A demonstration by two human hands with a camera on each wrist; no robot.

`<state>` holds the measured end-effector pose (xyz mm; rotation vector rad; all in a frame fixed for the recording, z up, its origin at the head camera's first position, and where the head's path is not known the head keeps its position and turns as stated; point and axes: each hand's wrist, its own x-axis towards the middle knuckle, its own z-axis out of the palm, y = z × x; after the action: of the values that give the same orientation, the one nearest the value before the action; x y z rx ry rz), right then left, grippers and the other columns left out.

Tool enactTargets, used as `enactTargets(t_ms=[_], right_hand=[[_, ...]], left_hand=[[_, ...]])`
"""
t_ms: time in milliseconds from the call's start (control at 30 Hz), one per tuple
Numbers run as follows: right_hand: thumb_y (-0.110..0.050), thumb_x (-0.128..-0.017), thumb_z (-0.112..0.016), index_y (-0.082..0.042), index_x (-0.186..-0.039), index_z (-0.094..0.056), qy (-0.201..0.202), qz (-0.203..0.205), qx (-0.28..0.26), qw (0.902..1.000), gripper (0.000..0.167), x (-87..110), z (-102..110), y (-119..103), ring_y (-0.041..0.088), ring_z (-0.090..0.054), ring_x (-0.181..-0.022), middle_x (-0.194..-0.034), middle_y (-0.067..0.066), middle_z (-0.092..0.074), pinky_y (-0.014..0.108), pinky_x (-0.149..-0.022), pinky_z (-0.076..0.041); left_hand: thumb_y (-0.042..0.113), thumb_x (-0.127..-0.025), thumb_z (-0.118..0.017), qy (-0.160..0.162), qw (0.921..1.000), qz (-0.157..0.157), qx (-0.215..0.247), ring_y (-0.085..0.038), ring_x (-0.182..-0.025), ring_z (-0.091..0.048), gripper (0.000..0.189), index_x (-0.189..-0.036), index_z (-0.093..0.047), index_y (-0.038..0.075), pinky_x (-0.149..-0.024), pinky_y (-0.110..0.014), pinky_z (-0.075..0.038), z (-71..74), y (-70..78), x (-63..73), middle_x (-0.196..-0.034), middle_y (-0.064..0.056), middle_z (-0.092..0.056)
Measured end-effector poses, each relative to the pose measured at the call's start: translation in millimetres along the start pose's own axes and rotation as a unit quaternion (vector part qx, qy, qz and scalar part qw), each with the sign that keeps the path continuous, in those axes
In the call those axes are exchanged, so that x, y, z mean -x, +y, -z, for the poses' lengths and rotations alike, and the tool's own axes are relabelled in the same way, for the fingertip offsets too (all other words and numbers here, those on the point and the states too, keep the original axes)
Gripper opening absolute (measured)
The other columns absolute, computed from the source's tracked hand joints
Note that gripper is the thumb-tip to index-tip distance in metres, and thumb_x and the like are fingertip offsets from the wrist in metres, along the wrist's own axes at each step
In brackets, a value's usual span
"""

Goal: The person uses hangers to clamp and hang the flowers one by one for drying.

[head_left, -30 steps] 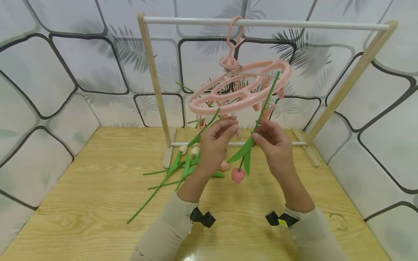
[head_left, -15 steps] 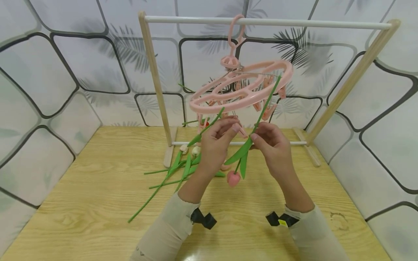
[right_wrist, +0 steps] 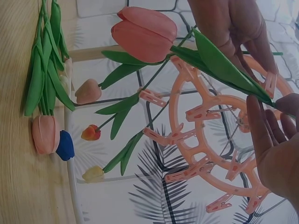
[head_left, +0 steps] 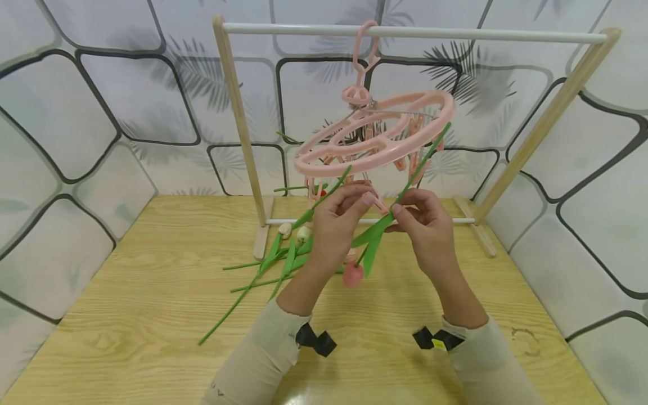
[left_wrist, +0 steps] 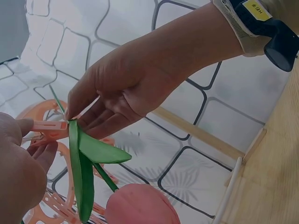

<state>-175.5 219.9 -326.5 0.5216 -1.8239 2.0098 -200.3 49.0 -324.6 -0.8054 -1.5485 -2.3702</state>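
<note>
Diagonally held pink tulip [head_left: 376,230], bloom [head_left: 352,275] downward

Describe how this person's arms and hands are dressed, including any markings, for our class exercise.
The left hand and right hand are bare, without gloves. The left sleeve and right sleeve are pale beige, ending near the wrists; the left shows a small dark marking, too small to read. Boxy black devices sit at both cuffs; the right one carries a yellow label with dark characters.
</note>
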Motion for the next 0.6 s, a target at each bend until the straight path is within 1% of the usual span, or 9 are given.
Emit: enactTargets(t_ms=[100,200,333,433,500,600], right_hand=[[-0.002,-0.097,-0.064,-0.005,-0.113,-0.060,-0.001,0.004,0.003,1.0000,0.016,-0.7,1.3,-0.1,0.013,-0.071,-0.084,-0.100,0.005,-0.063,0.034,-0.070,-0.063],[-0.002,-0.097,-0.064,-0.005,-0.112,-0.060,0.001,0.006,0.002,1.0000,0.015,-1.3,1.8,-0.8,0.013,-0.071,-0.084,-0.100,0.005,-0.063,0.035,-0.070,-0.063],[0.001,-0.097,-0.063,-0.005,-0.110,-0.059,-0.001,0.006,-0.011,0.9999,0.014,-1.3,2.0,-1.7,0.014,-0.072,-0.083,-0.099,0.006,-0.062,0.035,-0.070,-0.063],[0.002,-0.097,-0.063,-0.005,-0.108,-0.059,0.004,0.000,-0.017,0.9998,0.014,-1.1,1.7,-1.8,0.015,-0.072,-0.082,-0.098,0.006,-0.062,0.036,-0.071,-0.063],[0.002,-0.096,-0.064,-0.006,-0.108,-0.059,0.010,-0.004,-0.015,0.9998,0.014,-1.0,1.4,-1.5,0.015,-0.072,-0.082,-0.098,0.007,-0.062,0.036,-0.072,-0.063],[0.001,-0.096,-0.065,-0.005,-0.108,-0.059,0.010,-0.008,-0.015,0.9998,0.014,-0.9,1.5,-0.7,0.015,-0.072,-0.083,-0.099,0.007,-0.062,0.036,-0.074,-0.063]], left_hand=[[0.004,-0.098,-0.065,0.001,1.0000,0.005,0.006,-0.018,-0.120,-0.064,0.022,-0.114,-0.065,-0.011,-0.103,-0.036,-0.053,-0.6,-0.8,0.0,-0.133,-0.026,-0.059],[0.001,-0.097,-0.065,0.002,0.9999,0.000,0.016,-0.021,-0.120,-0.064,0.021,-0.112,-0.063,-0.014,-0.102,-0.038,-0.053,-0.5,-2.1,-0.3,-0.131,-0.028,-0.058],[-0.001,-0.095,-0.066,0.014,0.9998,-0.010,0.009,-0.024,-0.120,-0.064,0.020,-0.108,-0.063,-0.016,-0.101,-0.039,-0.054,-0.6,-3.0,-0.3,-0.123,-0.018,-0.063],[-0.002,-0.094,-0.068,0.027,0.9995,-0.017,-0.003,-0.022,-0.116,-0.065,0.018,-0.104,-0.065,-0.016,-0.098,-0.038,-0.056,-1.2,-2.9,-0.2,-0.115,-0.005,-0.066],[-0.004,-0.093,-0.068,0.034,0.9992,-0.022,-0.004,-0.020,-0.115,-0.065,0.017,-0.103,-0.065,-0.017,-0.097,-0.038,-0.056,-1.8,-2.7,-0.2,-0.112,0.000,-0.067],[-0.006,-0.092,-0.068,0.042,0.9988,-0.026,0.000,-0.017,-0.114,-0.065,0.016,-0.101,-0.064,-0.018,-0.097,-0.037,-0.057,-3.0,-2.6,-0.2,-0.109,0.005,-0.066]])
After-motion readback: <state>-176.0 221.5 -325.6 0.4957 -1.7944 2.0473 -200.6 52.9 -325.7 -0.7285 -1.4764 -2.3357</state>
